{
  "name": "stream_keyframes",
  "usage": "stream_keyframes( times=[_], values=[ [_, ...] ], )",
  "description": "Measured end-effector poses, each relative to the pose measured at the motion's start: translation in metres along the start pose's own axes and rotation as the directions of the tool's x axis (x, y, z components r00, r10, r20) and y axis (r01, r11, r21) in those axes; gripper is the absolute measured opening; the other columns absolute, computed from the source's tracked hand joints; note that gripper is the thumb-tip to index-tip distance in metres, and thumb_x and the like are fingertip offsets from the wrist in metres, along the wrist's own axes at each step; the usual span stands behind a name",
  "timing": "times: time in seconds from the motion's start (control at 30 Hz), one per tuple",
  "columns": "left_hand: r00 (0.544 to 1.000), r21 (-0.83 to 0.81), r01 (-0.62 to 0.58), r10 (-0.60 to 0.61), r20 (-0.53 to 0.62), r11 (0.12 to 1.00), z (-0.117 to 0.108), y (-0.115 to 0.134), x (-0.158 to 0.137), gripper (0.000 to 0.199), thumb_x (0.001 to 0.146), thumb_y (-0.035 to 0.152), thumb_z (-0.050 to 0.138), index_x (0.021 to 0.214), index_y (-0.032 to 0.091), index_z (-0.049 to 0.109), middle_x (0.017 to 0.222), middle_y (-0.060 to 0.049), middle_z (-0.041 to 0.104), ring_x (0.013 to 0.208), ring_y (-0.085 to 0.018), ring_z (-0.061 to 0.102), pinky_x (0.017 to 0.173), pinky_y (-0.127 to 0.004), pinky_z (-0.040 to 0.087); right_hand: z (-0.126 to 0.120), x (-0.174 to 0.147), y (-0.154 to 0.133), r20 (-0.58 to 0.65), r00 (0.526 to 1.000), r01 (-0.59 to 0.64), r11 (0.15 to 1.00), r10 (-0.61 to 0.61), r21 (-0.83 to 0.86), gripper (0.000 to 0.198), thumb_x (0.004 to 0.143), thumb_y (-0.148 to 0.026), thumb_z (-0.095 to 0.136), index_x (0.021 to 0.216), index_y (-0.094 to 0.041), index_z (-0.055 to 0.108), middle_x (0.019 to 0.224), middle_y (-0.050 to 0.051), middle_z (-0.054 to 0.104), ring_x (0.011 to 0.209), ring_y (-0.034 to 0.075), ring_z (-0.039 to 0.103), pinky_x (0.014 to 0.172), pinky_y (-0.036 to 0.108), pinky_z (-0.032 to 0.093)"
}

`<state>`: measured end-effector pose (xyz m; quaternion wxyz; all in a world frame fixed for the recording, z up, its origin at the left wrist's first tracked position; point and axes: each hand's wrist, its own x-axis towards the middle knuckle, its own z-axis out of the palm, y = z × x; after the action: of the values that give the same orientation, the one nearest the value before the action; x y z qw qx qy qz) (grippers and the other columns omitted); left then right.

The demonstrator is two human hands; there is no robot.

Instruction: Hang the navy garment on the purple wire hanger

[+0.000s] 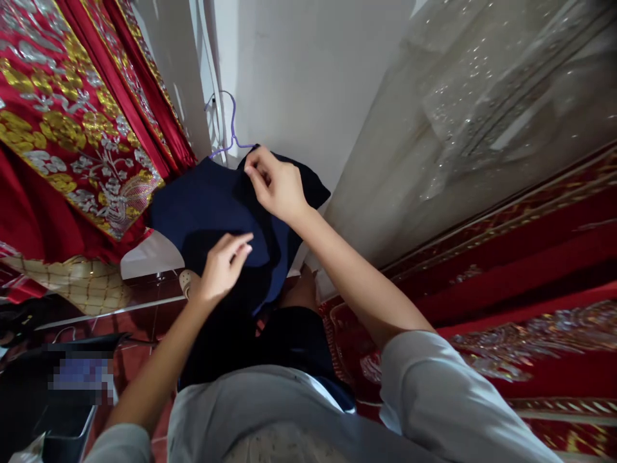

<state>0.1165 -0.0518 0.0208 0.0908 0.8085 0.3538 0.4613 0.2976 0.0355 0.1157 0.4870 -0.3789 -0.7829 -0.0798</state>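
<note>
A dark navy top (207, 199) hangs from a purple hanger (233, 128) in front of me. My right hand (277, 186) is at its neckline and shoulder, thumb and fingertips brought together in a pinch. What sits in that pinch, if anything, is too small to make out. Lower down, my left hand (224, 267) is in front of the top's body, with the index finger stretched out and the thumb a little apart from it. Nothing shows in the left hand. Shadows of my arms fall across the cloth.
Red cloth with gold and silver embroidery (81, 122) hangs at left. Clear plastic covers (434, 116) and red embroidered garments (520, 270) line the right side. A white wall (308, 71) stands behind the hanger. Black items (48, 386) lie at lower left over a red tiled floor (132, 366).
</note>
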Motion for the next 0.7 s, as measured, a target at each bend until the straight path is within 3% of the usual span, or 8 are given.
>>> stream_keyframes(
  times=[0.1,0.27,0.5,0.6,0.7],
  values=[
    [0.983,0.105,-0.098,0.112,-0.144,0.990,-0.032,-0.007,0.059,0.031,0.107,0.030,0.052,0.135,0.021,0.065,0.107,-0.008,0.069,0.095,-0.019,0.066,0.093,-0.035,0.055,-0.010,-0.010,-0.003,0.040,0.999,0.019,1.000,-0.018,-0.022,0.031,0.107,-0.043,0.040,0.112,-0.021,0.061,0.074,0.000,0.063,0.069,0.017,0.063,0.071,0.028,0.046],
    [0.987,0.275,-0.160,0.162,0.015,0.948,-0.041,-0.006,0.122,0.022,0.106,0.025,0.053,0.112,0.015,0.071,0.107,-0.011,0.068,0.104,-0.025,0.068,0.099,-0.040,0.053,-0.014,-0.013,0.002,0.070,0.997,0.029,0.998,-0.025,-0.050,0.034,0.108,-0.042,0.037,0.113,-0.020,0.062,0.083,0.003,0.067,0.078,0.018,0.066,0.075,0.028,0.047],
    [0.992,0.400,-0.121,0.097,0.079,0.908,-0.044,-0.026,0.126,0.016,0.105,0.024,0.052,0.103,0.014,0.065,0.101,-0.011,0.067,0.103,-0.028,0.069,0.097,-0.042,0.053,0.015,-0.013,0.011,0.188,0.981,0.077,0.989,-0.052,-0.126,0.036,0.109,-0.030,0.034,0.120,-0.019,0.067,0.099,0.006,0.073,0.083,0.018,0.066,0.067,0.028,0.040],
    [0.994,0.390,-0.089,0.108,-0.026,0.917,-0.055,-0.027,0.123,0.017,0.107,0.028,0.050,0.102,0.017,0.062,0.103,-0.010,0.066,0.107,-0.026,0.066,0.098,-0.040,0.051,0.037,-0.016,0.018,0.308,0.948,0.146,0.972,-0.084,-0.185,0.038,0.108,-0.026,0.034,0.123,-0.018,0.067,0.102,0.008,0.075,0.084,0.019,0.067,0.064,0.030,0.034],
    [0.973,0.375,-0.028,0.111,-0.201,0.927,-0.077,-0.032,0.126,0.015,0.108,0.030,0.051,0.102,0.019,0.061,0.104,-0.008,0.066,0.107,-0.022,0.063,0.099,-0.037,0.048,0.056,-0.032,0.029,0.476,0.872,0.242,0.945,-0.113,-0.219,0.034,0.106,-0.022,0.039,0.122,-0.018,0.069,0.098,0.008,0.077,0.081,0.019,0.067,0.062,0.032,0.028]
  ],
)
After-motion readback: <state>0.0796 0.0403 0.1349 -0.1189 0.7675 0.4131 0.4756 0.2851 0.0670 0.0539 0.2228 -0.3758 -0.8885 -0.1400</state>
